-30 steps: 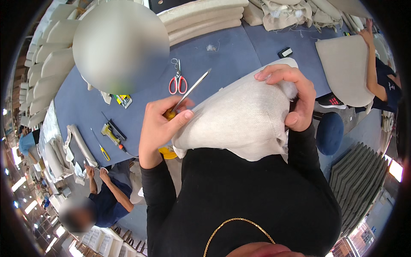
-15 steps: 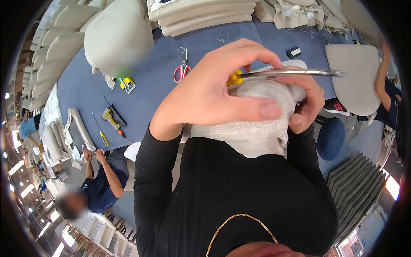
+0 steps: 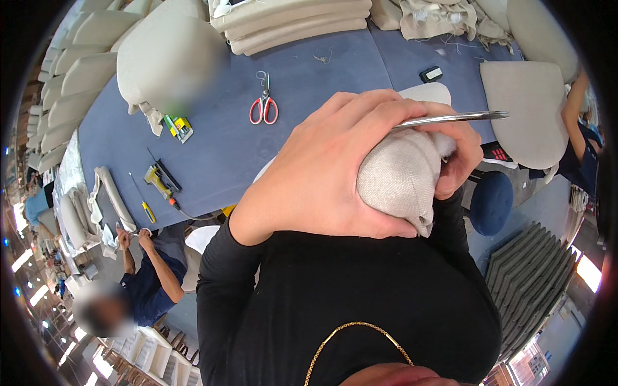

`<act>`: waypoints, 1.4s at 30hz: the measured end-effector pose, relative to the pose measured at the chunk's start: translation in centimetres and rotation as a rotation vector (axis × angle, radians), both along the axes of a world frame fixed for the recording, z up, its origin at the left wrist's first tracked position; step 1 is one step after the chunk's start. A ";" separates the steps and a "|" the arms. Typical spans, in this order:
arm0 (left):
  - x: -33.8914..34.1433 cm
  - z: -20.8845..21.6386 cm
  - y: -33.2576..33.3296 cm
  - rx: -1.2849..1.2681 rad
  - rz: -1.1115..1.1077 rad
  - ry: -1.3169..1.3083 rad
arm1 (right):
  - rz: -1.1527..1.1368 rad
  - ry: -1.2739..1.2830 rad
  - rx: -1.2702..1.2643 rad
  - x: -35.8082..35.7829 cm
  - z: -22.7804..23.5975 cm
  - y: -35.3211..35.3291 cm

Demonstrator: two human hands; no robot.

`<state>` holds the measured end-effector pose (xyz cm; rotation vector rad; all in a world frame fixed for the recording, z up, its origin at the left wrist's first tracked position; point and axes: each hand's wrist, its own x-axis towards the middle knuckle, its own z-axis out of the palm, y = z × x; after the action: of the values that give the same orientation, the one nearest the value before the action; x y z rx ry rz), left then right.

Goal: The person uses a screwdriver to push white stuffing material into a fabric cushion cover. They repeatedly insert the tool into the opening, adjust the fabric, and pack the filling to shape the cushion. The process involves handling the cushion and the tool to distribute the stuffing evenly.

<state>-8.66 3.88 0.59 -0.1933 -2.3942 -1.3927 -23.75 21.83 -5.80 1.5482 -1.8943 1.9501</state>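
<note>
Against my chest, both hands grip a beige fabric-covered padded piece (image 3: 394, 177), bunched so that its cloth bulges between them. My left hand (image 3: 322, 170) curves over it, fingers across the top and thumb along the lower edge. From under those fingers sticks a metal tool shaft (image 3: 454, 118), pointing right; its handle is now hidden by the hand. My right hand (image 3: 465, 154) wraps the right end, where white filling (image 3: 444, 143) peeks out. A pale panel edge (image 3: 430, 94) shows behind my hands.
On the blue table lie red-handled scissors (image 3: 264, 106), a yellow-green staple gun (image 3: 159, 182), a yellow-handled screwdriver (image 3: 147, 211) and a small black box (image 3: 430, 74). Stacked beige cushions (image 3: 296, 29) stand at the back. A co-worker (image 3: 151, 276) is at left; another person's arm (image 3: 575, 112) is at right.
My left hand has lowered and closed around the padded piece, which is now squeezed into a tighter bulge. The tool's yellow handle has gone out of sight under that hand.
</note>
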 end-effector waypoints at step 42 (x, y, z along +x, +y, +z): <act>1.6 -5.2 -8.4 0.128 0.817 -0.038 | 1.066 0.108 0.062 -0.8 4.8 -7.8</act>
<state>-7.05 -4.49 -4.63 0.7620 -2.0100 -1.1235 -24.59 14.03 -0.98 2.9928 -1.1237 1.9395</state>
